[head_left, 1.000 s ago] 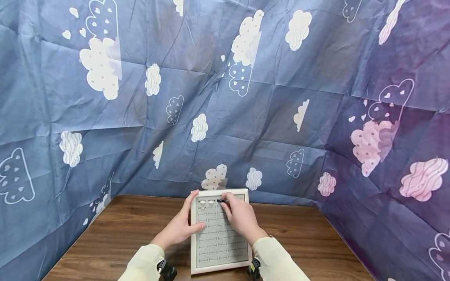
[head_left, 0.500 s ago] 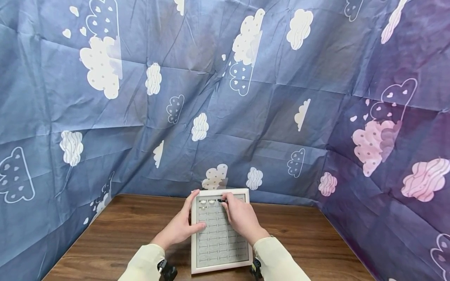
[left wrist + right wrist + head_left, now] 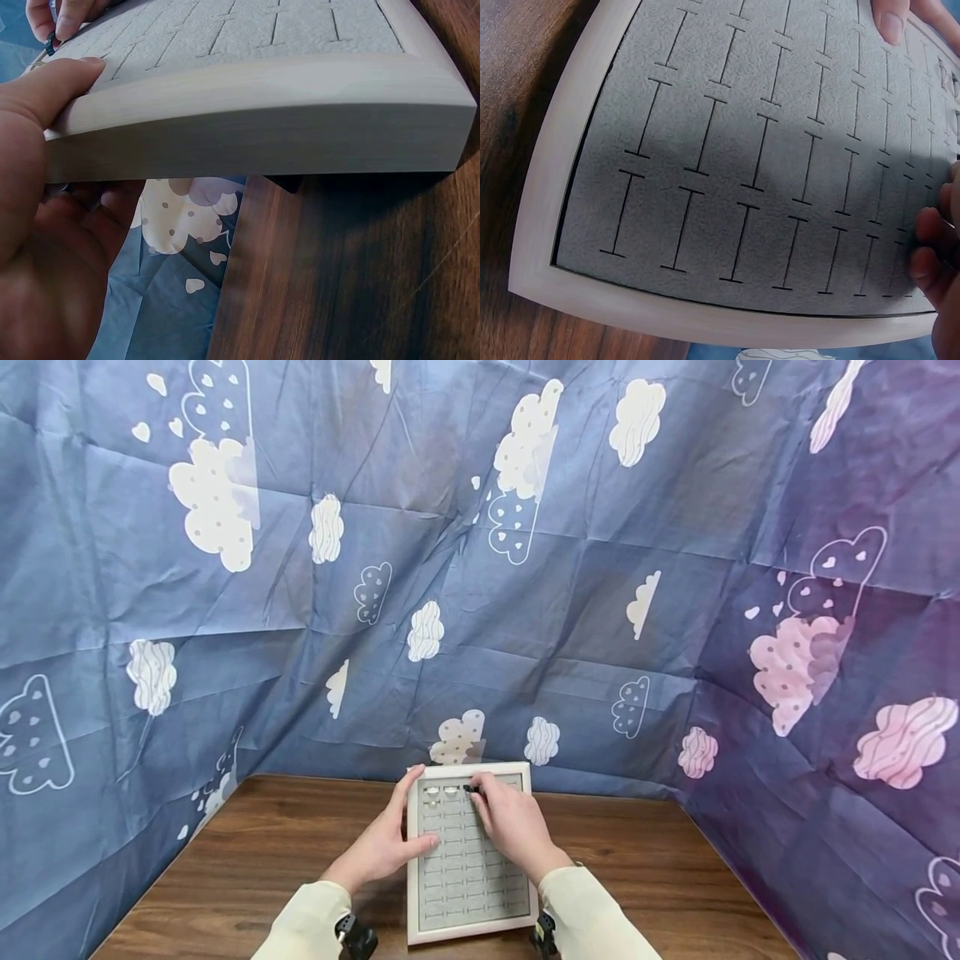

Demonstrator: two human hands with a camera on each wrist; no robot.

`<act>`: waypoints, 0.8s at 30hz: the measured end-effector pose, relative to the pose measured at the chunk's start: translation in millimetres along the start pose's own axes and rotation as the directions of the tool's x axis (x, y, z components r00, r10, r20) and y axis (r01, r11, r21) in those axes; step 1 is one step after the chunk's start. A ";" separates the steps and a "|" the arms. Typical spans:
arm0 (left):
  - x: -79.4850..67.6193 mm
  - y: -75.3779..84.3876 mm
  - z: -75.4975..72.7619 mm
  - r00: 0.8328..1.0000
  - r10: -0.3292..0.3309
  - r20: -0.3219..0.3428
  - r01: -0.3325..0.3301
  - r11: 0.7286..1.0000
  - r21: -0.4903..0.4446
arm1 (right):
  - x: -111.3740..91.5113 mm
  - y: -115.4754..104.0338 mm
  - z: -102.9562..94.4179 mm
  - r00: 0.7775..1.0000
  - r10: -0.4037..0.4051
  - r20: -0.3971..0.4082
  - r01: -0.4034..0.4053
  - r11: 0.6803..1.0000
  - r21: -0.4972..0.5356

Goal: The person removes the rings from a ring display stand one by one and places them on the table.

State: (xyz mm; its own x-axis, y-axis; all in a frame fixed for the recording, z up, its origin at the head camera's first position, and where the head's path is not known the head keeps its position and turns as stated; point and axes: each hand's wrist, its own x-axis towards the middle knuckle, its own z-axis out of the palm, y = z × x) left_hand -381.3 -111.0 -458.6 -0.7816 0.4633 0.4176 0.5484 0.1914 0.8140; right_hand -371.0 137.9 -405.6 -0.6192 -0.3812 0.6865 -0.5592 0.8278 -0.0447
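Note:
In the head view, a ring display board (image 3: 460, 933) with a pale frame and grey slitted padding leans up on the table. My left hand (image 3: 382, 843) grips its left side; in the left wrist view the thumb (image 3: 71, 82) lies over the front edge while the fingers are underneath. Near the top of the board, my right hand (image 3: 517, 827) pinches a dark ring (image 3: 470, 788) at the first row of slits. Part of that ring is hidden by the fingertips. Two rings with pale tops, a left one (image 3: 432, 791) and a right one (image 3: 451, 791), sit beside it, and a third ring (image 3: 432, 803) below.
The brown wooden table (image 3: 630, 868) spreads around the board. Behind it hangs a blue cloth (image 3: 570, 635) with cloud prints, which also closes off both sides. A small dark piece (image 3: 285, 182) shows beneath the board's frame in the left wrist view.
My right fingers have shifted slightly about the dark ring, the thumb now closer to it. My left hand and the board hold still.

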 end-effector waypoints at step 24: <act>0.3 -0.2 0.2 1.000 0.005 -0.002 -0.005 1.000 -0.007 | -5.3 5.9 4.5 0.996 -0.067 -0.064 0.065 0.997 -0.035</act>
State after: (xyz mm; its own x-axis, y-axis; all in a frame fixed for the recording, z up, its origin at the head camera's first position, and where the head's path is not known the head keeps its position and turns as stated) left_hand -381.6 -110.7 -458.7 -0.7792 0.4627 0.4228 0.5506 0.1831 0.8144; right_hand -373.5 143.0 -412.7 -0.5441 -0.4085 0.7329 -0.5783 0.8154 0.0252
